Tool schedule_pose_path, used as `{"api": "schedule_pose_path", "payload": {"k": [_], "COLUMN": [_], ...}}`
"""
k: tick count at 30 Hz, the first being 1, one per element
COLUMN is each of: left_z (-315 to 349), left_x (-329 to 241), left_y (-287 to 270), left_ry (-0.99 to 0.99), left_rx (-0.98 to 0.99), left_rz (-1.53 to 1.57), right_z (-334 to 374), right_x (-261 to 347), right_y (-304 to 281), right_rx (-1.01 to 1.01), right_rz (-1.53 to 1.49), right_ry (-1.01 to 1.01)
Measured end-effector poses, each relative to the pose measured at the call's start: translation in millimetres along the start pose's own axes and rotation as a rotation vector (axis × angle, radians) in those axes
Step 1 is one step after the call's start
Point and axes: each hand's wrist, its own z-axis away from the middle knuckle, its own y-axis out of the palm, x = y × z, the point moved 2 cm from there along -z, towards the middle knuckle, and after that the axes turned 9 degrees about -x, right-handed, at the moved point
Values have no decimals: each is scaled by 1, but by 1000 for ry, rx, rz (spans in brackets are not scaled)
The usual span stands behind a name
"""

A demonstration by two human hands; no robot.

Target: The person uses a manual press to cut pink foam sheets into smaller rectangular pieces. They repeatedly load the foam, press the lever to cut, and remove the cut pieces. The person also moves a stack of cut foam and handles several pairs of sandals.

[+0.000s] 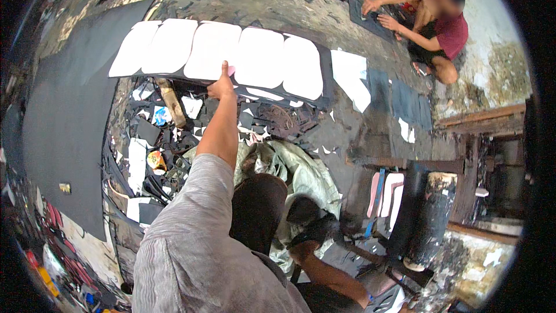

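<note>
Big dark sheet (63, 116) lies left of the scrap heap (149, 132). Just beyond the heap, the L hand (222, 86) pinches the near edge of the dark strip (327, 81), thumb on top; R hand's out of view. Best to press lightly nr the middle & hold it level, I'd say, so the white panels (213, 46) don't slide: five in a row, smooth, round-cornered. Angular white offcut (350, 72) lies beyond heap, to its right.

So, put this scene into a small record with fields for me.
Left hand: gripping the near edge of the dark sheet, thumb on top
White pieces: five, rounded, in a row on that sheet
Scraps: dark and white, nearer the person than that sheet
Large black sheet: at left
Co-worker: by the wall, upper right, hands at a dark piece
</note>
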Motion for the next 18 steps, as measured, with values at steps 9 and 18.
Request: {"api": "schedule_pose_path", "payload": {"k": [9, 18], "left_z": [-58, -42], "left_x": [-27, -40], "left_y": [5, -2], "left_ry": [-100, -73], "left_rx": [648, 679], "left_rz": [591, 587], "right_z": [-9, -21], "right_x": [19, 9], "right_y": [-14, 7], "right_rx": [214, 172], "right_rz": [-160, 76], "right_ry": [-168, -66]}}
